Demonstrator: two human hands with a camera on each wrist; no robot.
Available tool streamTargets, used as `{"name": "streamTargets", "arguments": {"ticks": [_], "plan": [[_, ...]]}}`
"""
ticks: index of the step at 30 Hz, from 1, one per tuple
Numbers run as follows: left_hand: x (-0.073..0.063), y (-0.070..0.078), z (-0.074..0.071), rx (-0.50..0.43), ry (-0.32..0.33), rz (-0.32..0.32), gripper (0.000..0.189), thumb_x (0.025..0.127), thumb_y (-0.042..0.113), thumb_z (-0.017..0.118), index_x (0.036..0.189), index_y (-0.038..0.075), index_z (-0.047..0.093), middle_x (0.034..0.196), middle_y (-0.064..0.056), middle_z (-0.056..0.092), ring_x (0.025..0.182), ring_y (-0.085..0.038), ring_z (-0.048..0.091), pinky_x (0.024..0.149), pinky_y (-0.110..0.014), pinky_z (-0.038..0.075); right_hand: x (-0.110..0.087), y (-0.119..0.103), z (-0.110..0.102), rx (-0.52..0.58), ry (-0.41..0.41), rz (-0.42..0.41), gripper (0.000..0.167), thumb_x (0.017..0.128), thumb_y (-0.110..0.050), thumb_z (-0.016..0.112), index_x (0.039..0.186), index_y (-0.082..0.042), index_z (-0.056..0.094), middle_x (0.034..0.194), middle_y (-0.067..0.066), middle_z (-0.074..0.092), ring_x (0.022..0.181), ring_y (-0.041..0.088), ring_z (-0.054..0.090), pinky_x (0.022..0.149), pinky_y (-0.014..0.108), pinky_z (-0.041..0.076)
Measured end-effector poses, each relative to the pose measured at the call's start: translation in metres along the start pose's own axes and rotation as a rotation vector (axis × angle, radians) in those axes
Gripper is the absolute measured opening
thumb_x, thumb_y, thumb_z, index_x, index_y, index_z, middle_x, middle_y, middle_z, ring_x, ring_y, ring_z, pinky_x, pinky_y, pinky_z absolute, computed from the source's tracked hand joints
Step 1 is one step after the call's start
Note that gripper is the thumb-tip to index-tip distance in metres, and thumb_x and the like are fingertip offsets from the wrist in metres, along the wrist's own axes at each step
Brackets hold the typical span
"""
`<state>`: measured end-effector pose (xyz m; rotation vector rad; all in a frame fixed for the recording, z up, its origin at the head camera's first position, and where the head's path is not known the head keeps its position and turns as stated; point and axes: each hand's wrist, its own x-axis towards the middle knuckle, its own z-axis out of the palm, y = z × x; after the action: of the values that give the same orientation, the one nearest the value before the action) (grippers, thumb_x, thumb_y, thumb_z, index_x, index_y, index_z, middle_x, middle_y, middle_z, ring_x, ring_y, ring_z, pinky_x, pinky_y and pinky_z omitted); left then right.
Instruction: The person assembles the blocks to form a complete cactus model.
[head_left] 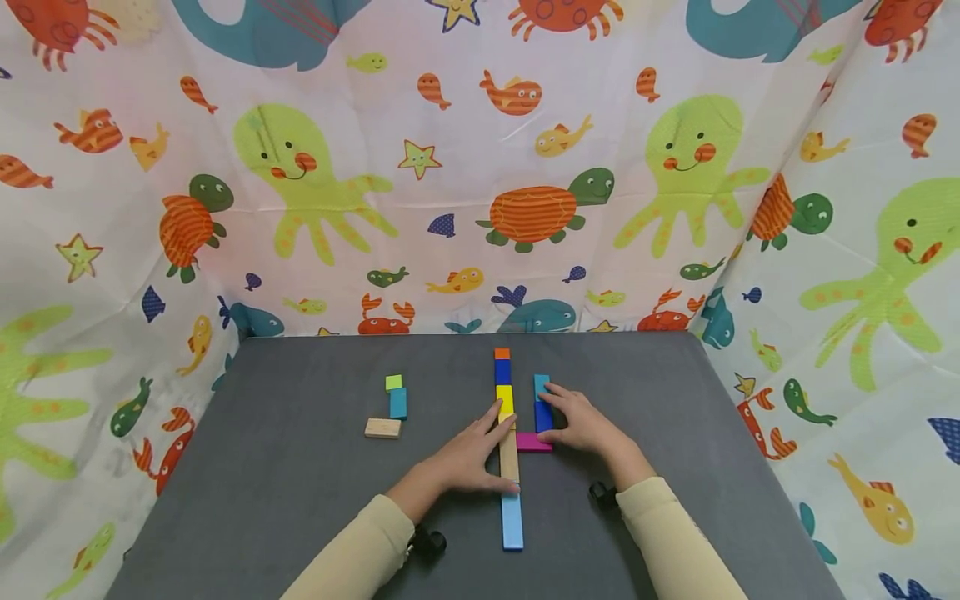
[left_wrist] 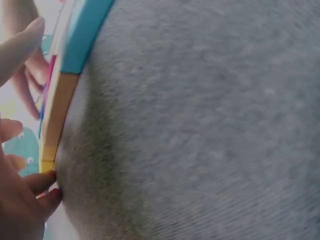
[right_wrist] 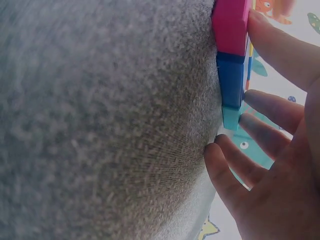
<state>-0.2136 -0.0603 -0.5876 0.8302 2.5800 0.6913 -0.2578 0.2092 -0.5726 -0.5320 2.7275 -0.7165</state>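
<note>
A column of flat wooden blocks lies end to end: orange (head_left: 502, 353), dark blue (head_left: 502, 372), yellow (head_left: 505, 398), plain wood (head_left: 509, 462) and light blue (head_left: 512, 523). My left hand (head_left: 474, 457) spreads over it, with fingertips at the yellow block and the thumb by the wood and light blue joint. From the column's right side sticks a magenta block (head_left: 533, 443). Above its outer end stand a blue block (head_left: 543, 417) and a teal block (head_left: 541, 383) in line. My right hand (head_left: 587, 427) touches this short row, its thumb by the magenta block and its fingers extended along the blue and teal ones.
Left of the column lie a loose green block (head_left: 393, 382), a teal block (head_left: 398, 403) and a plain wooden block (head_left: 382, 428). The grey table (head_left: 300, 500) backs onto a curtain (head_left: 450, 183) printed with sea animals. Dark wrist devices (head_left: 429, 542) show under both sleeves.
</note>
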Motion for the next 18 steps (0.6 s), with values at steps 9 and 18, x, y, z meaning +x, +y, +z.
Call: {"name": "streamTargets", "arguments": {"ticks": [9,18], "plan": [[-0.011,-0.027,-0.010,-0.138,0.252,0.096,0.079,0.094,0.048,0.076,0.161,0.018,0.048,0.172,-0.003,0.034,0.153,-0.030,0.042,0.118,-0.060,0.041,-0.001,0.001,0.001,0.006,-0.004,0.022,0.085,0.092,-0.042,0.083,0.161,-0.010,0.046,0.172,0.017,0.032,0.153,0.048,0.032,0.118,0.068,0.036],[-0.049,-0.060,-0.035,-0.194,0.547,0.073,0.056,0.090,0.031,0.085,0.141,0.015,0.068,0.138,-0.006,0.062,0.128,-0.029,0.058,0.108,-0.059,0.050,0.000,-0.001,0.000,0.005,-0.017,0.027,0.085,0.093,-0.041,0.082,0.163,-0.011,0.044,0.173,0.015,0.029,0.155,0.046,0.030,0.119,0.066,0.035]]}}
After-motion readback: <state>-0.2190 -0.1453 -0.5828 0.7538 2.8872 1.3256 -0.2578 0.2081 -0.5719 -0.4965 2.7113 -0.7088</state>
